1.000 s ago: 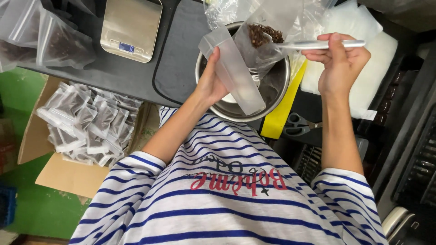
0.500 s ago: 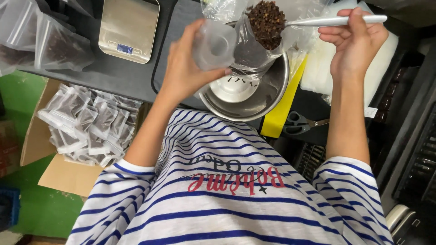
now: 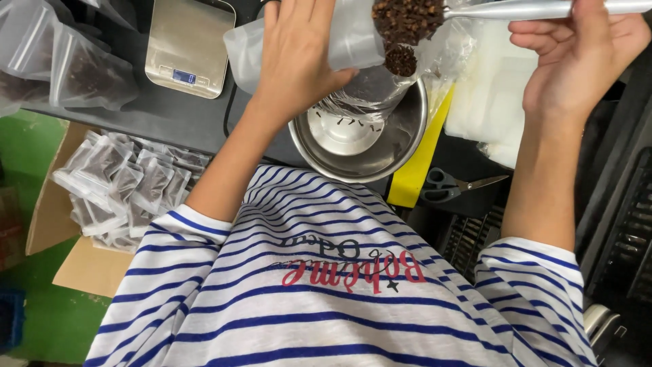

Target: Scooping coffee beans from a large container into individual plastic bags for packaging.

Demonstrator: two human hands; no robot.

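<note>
Left hand (image 3: 295, 61) wrapped around clear plastic pouch (image 3: 353, 41), fingers curled, holding it upright over steel bowl (image 3: 401, 139) near worktop (image 3: 170, 115) front edge. Right hand (image 3: 577, 58) pinching handle of metal scoop (image 3: 530, 9), scoop heaped with dark dried spice (image 3: 406, 20), some dropping into pouch mouth. Scale (image 3: 190, 44) toward worktop back left. Scissors (image 3: 445, 187) off front right. Judgement: keep pouch mouth wide, directly under scoop lip, tilt slowly, stay over bowl so spills get caught.

One steel bowl (image 3: 360, 139), one kitchen scale (image 3: 189, 44), one pair of scissors (image 3: 451, 187), two hands (image 3: 299, 58), one cardboard box (image 3: 75, 261)
</note>
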